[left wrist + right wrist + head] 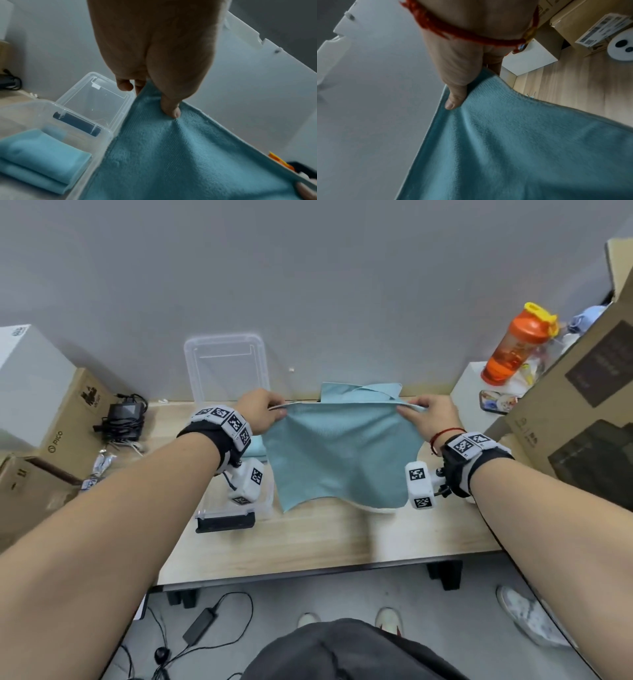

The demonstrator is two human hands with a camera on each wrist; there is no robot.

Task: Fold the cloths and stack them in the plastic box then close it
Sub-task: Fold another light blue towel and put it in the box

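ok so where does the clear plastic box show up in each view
Head: the plastic box sits left of centre on the table, mostly hidden under the left hand.
Left wrist: lower left, a folded cloth inside.
Right wrist: not in it.
Shared landmark: the held blue cloth, gripped by the right hand too.

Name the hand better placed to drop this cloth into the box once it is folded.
Left, probably. The left hand pinches the cloth corner directly above the open plastic box, where a folded cloth already lies. The right hand holds the far corner, away from the box.
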